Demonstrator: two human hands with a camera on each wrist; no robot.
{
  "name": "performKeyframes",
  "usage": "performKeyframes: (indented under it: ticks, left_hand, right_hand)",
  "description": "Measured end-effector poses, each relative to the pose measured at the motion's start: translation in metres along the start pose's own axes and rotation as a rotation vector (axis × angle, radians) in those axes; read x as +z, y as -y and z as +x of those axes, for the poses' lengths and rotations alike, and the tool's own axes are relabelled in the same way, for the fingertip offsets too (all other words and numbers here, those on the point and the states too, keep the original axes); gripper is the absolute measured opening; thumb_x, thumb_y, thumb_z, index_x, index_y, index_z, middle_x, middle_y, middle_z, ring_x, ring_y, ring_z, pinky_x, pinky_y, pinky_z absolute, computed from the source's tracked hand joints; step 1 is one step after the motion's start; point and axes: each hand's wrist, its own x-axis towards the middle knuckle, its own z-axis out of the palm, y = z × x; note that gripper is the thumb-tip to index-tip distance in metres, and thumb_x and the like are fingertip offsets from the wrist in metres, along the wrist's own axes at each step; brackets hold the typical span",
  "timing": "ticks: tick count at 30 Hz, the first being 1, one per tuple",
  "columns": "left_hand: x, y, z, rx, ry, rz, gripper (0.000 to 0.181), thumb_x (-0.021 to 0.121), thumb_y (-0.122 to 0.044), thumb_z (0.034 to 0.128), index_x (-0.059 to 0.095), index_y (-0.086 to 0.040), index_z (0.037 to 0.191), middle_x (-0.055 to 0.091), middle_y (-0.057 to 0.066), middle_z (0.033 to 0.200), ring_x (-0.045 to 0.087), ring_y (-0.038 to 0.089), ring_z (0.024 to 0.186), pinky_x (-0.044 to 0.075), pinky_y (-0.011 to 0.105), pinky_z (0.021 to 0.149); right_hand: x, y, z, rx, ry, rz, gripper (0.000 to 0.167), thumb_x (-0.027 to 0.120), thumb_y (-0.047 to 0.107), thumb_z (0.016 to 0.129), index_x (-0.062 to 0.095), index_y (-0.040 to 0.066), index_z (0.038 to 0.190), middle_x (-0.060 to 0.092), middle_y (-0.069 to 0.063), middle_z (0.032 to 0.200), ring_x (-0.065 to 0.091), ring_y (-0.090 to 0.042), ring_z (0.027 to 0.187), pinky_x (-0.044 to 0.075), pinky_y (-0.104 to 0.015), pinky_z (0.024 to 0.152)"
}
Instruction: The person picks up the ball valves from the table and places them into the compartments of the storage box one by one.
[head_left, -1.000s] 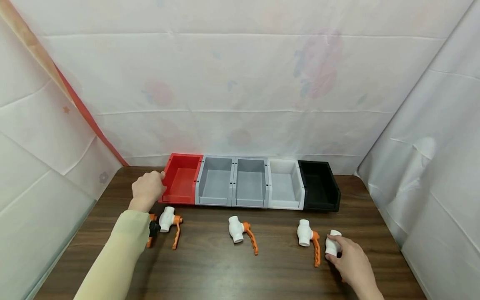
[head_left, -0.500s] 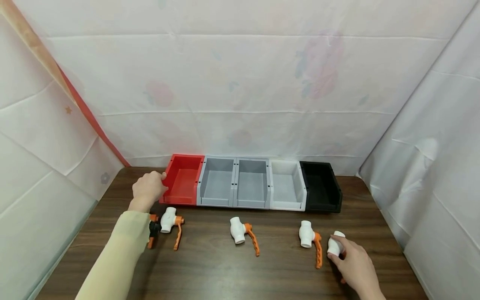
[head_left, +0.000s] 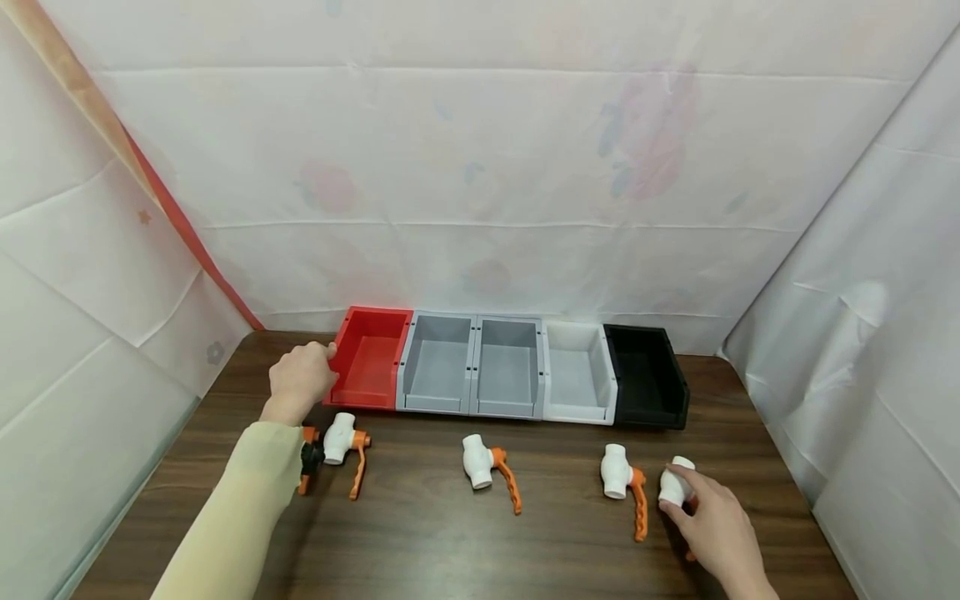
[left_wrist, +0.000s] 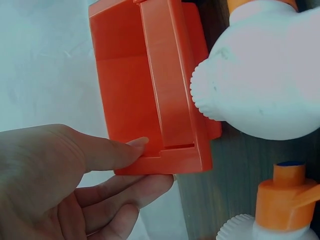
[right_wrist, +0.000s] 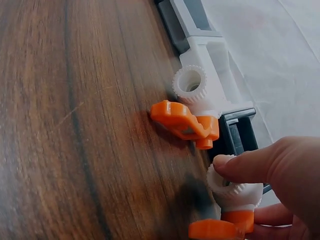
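Note:
My left hand (head_left: 302, 379) pinches the side wall of the red bin (left_wrist: 172, 80) at the left end of the bin row. In the left wrist view the thumb lies over the wall's inner side, and the other fingers are outside it. At the right of the table, my right hand (head_left: 716, 529) holds a white ball valve (right_wrist: 245, 196) between thumb and fingers. That valve's orange handle (right_wrist: 217, 229) points toward the table's front. Just left of it lies another white ball valve (head_left: 615, 472) with an orange handle, apart from my hand.
Beside the red bin stand two grey bins (head_left: 437, 404), a white bin (head_left: 577, 412) and a black bin (head_left: 651, 417). More white valves lie at the middle (head_left: 477, 462) and left (head_left: 340, 439). A black-and-orange piece (head_left: 310, 456) is partly hidden by my left sleeve. Cloth surrounds the table.
Everything sits slightly farther right in the head view, as if the camera shifted. Both hands keep their holds, and the bins and valves stay in place relative to one another.

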Motion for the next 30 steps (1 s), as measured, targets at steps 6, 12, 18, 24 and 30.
performKeyframes:
  ticks: [6,12,18,24,30]
  left_hand:
    - [-0.001,-0.002,0.0,0.007,-0.017,0.022,0.046,0.063,-0.012,0.0929,0.057,0.003,0.136,0.068,0.03,0.104,0.059,0.031,0.062,0.047,0.041,0.049]
    - [0.001,-0.003,0.0,0.025,-0.028,0.053,0.047,0.061,-0.011,0.0938,0.054,0.006,0.137,0.065,0.021,0.079,0.058,0.032,0.061,0.048,0.043,0.049]
    - [0.003,-0.003,0.002,0.039,-0.037,0.061,0.046,0.061,-0.011,0.0938,0.055,0.006,0.137,0.062,0.018,0.072,0.057,0.032,0.058,0.046,0.042,0.047]
    - [0.006,0.003,0.0,0.092,-0.096,0.095,0.038,0.056,-0.009,0.0966,0.059,0.01,0.129,0.054,0.015,0.059,0.055,0.033,0.052,0.044,0.042,0.044]
    - [0.012,0.002,-0.005,0.179,-0.186,0.178,0.042,0.057,0.001,0.0889,0.053,0.015,0.128,0.063,0.029,0.077,0.061,0.042,0.061,0.05,0.054,0.048]
  right_hand:
    - [-0.002,0.005,0.0,-0.089,-0.101,0.003,0.057,0.085,0.025,0.08,0.063,0.012,0.131,0.061,-0.003,0.087,0.052,-0.024,0.077,0.038,-0.037,0.06]
    - [-0.01,0.008,0.002,-0.153,-0.168,0.015,0.056,0.086,0.021,0.079,0.063,0.01,0.129,0.066,-0.015,0.101,0.056,-0.029,0.081,0.041,-0.041,0.061]
    - [-0.011,0.008,0.005,-0.159,-0.205,0.012,0.055,0.087,0.021,0.078,0.064,0.011,0.127,0.067,-0.016,0.106,0.056,-0.029,0.083,0.042,-0.041,0.061]
    - [-0.015,0.015,0.013,-0.201,-0.204,0.013,0.054,0.085,0.02,0.079,0.064,0.011,0.129,0.067,-0.014,0.11,0.057,-0.029,0.084,0.044,-0.044,0.065]
    - [-0.019,0.02,0.018,-0.215,-0.217,0.033,0.055,0.085,0.021,0.079,0.064,0.012,0.129,0.066,-0.018,0.117,0.06,-0.036,0.094,0.047,-0.054,0.072]
